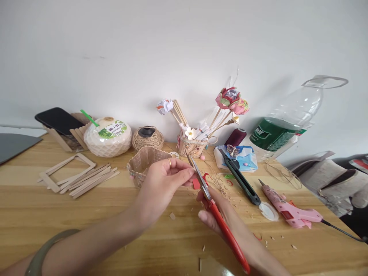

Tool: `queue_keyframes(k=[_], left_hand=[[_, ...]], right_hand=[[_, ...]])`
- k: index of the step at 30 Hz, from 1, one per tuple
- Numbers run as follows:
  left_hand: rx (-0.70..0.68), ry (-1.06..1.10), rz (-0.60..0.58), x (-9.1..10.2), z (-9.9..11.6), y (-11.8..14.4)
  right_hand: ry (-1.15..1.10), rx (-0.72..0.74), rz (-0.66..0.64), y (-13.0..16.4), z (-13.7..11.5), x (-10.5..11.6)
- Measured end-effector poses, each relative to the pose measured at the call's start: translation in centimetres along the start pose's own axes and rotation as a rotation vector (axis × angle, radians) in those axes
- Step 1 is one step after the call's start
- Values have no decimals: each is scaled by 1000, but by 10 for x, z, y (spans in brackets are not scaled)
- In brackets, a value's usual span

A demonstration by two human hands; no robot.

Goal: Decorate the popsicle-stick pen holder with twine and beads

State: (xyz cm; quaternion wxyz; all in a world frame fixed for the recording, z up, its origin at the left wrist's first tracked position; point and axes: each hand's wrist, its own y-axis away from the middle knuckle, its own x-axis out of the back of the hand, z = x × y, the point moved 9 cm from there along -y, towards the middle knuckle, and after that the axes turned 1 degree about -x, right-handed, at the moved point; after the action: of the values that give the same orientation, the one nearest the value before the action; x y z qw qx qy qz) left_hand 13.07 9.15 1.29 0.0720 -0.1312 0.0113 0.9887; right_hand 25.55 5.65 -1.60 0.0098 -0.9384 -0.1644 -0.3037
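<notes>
My left hand [162, 184] pinches a small red piece of paper [196, 184] between thumb and fingers, above the wooden table [86, 214]. My right hand [221, 214] grips red-handled scissors [218, 218], whose metal blades point up and away and meet the red piece. A curled red strip [206, 177] hangs just right of the blades. A small woven basket [143, 161] sits right behind my left hand.
Wooden craft sticks [86, 178] and a stick frame lie at left. A coconut-shaped drink cup [107, 136], twine ball [147, 138], a pot of paper flowers [192, 143], a utility knife [241, 178], pink glue gun [290, 209] and cut plastic bottle [287, 122] stand behind and right.
</notes>
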Motion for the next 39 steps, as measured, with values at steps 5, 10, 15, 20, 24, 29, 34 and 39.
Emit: queue_keyframes(k=[5,10,15,20,24,29,34,39], left_hand=[[-1,47,25,0,-2,1],[-16,75,47,1,-7,2],[-15,145,62,-1,-10,2],[-14,161,71,0,-11,2],[9,177,66,-1,-14,3],[27,86,53,1,-13,0],[-16,-213,60,7,-2,-3],[-47,-351,67,8,7,-2]], right_hand=[[-10,14,2,-1,-1,1],[9,33,-24,-3,-2,-2],[-17,4,-35,-2,2,-4],[-50,-17,-36,-2,2,-4],[-31,-14,-15,-3,2,-1],[8,-57,1,-4,5,2],[67,-100,33,-6,8,5],[58,-85,17,-6,8,3]])
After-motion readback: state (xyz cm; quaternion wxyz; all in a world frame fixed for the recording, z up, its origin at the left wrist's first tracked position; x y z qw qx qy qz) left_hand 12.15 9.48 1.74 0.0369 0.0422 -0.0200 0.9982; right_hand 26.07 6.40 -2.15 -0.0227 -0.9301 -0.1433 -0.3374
